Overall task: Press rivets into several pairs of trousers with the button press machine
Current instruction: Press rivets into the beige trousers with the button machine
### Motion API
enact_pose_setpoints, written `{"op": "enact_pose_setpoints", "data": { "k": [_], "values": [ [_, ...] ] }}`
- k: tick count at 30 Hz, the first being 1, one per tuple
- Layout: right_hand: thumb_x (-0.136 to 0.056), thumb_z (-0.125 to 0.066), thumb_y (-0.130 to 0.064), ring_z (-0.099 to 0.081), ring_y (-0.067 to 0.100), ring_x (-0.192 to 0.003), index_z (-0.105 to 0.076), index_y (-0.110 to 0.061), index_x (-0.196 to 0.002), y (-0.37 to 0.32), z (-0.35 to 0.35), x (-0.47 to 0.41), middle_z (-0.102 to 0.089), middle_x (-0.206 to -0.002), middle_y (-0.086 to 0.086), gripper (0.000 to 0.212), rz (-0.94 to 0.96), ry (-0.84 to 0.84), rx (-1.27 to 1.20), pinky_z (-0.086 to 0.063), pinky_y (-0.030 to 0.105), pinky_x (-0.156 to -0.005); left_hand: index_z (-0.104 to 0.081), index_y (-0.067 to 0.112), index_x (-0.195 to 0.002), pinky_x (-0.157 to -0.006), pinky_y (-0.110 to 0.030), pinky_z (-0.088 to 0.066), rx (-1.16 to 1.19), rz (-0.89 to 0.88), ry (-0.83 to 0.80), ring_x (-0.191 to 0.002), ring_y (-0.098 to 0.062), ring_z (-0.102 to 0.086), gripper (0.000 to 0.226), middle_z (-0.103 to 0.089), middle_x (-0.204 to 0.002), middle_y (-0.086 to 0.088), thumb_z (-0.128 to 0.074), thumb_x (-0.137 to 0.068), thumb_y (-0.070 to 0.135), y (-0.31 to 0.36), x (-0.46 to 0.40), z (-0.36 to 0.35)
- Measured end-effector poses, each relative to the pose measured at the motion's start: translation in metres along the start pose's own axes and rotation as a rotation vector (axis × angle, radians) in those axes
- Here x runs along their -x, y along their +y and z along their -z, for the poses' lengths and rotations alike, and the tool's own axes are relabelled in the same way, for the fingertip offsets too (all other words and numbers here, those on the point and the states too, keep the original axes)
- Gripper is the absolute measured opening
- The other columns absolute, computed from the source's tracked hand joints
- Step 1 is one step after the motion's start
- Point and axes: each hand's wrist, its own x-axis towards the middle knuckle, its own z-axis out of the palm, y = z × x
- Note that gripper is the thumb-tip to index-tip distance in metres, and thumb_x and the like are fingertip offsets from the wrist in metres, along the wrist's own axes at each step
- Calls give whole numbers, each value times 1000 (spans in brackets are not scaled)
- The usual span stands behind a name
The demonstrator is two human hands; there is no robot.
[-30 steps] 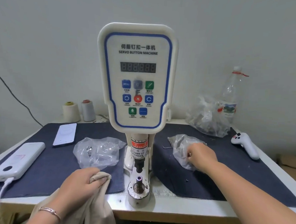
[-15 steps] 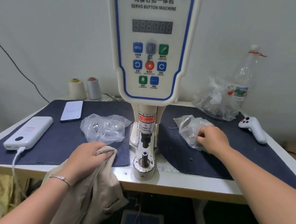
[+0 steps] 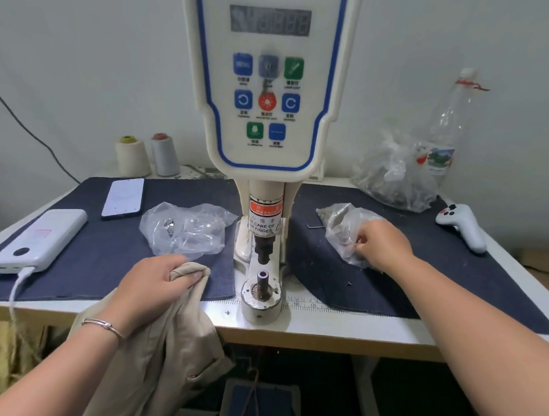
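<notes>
The white servo button machine [image 3: 266,89] stands at the middle of the table, its lower die post [image 3: 262,276] bare under the punch. My left hand [image 3: 154,284] grips a bunched edge of beige trousers [image 3: 160,354], which hang over the table's front edge left of the die. My right hand [image 3: 382,245] reaches into a small clear bag of rivets [image 3: 342,224] to the right of the machine, fingers curled at the bag's opening. What the fingers pinch is hidden by the plastic.
A second clear bag [image 3: 186,227] lies left of the machine on the dark cloth [image 3: 89,261]. A phone [image 3: 123,197], a power bank [image 3: 39,241] with cable and two thread cones [image 3: 148,155] are at the left. A bigger bag [image 3: 395,179], plastic bottle [image 3: 445,131] and white controller [image 3: 463,225] sit right.
The camera has tilted down and come closer to the machine. My right hand keeps working at the rivet bag; my left hand holds the trousers in the same place.
</notes>
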Motion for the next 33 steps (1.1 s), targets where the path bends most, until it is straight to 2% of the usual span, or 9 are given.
{"op": "enact_pose_setpoints", "data": {
  "k": [3,7,13,16,20,24,27,31,33],
  "values": [
    [-93,-58,-18,-58,24,-86,-63,-15,-82,-1,-2,-1,-62,-92,6,12,-2,46,-27,-41,26,-71,-73,26,-78,-76,-41,-50,11,5,3,-78,-11,-63,17,-70,-73,10,-67,-93,34,-2,-1,0],
    [-90,-61,-17,-64,26,-85,-69,-16,-85,2,-8,0,-68,-90,6,10,-1,128,-36,-44,26,-68,-71,25,-75,-73,-41,-50,6,8,12,-75,-11,-62,20,-68,-69,11,-68,-92,34,-4,-2,-1],
    [-94,-58,-20,-54,23,-91,-65,-14,-104,-6,-1,-7,-59,-103,6,13,-81,-43,31,-38,26,-74,-68,27,-71,-71,-38,-48,14,2,21,-72,-10,-61,22,-66,-67,10,-68,-92,34,-6,-2,-2],
    [-93,-55,-15,-61,30,-102,-67,-10,-110,-8,3,-6,-65,-111,12,21,15,31,56,-46,30,-79,-67,28,-70,-69,-35,-47,16,-6,26,-71,-9,-60,22,-65,-66,12,-68,-92,33,-6,-2,-3],
    [-92,-58,-12,-65,29,-93,-69,-7,-104,-6,5,-2,-68,-103,12,17,-45,-52,48,-43,27,-65,-68,26,-71,-69,-38,-47,16,-2,19,-72,-11,-60,22,-66,-66,9,-68,-92,33,-6,-3,-3],
    [-95,-52,-8,-52,25,-85,-65,-3,-108,-3,-2,-2,-60,-94,10,20,-7,-3,93,-36,28,-69,-66,28,-68,-68,-37,-46,17,-2,27,-71,-10,-59,24,-64,-63,13,-68,-92,32,-5,-3,-3],
    [-96,-48,-8,-53,29,-85,-63,-5,-104,3,-10,-4,-64,-105,15,18,51,127,78,-38,30,-70,-65,30,-66,-67,-36,-45,15,-2,29,-71,-10,-59,26,-63,-63,17,-68,-92,32,-4,-3,-2],
    [-91,-54,-8,-53,25,-84,-64,-14,-82,17,-18,-2,-63,-85,1,15,75,275,-101,-39,29,-69,-62,33,-63,-64,-33,-43,19,-4,31,-70,-9,-58,30,-62,-63,21,-68,-92,32,-3,-2,-2],
    [-88,-61,-6,-58,23,-85,-71,-14,-81,22,-19,1,-69,-86,3,15,105,301,-194,-42,27,-71,-60,34,-61,-61,-32,-41,11,-9,36,-67,-8,-56,32,-62,-62,21,-68,-92,32,-3,-2,-3]
  ]
}}
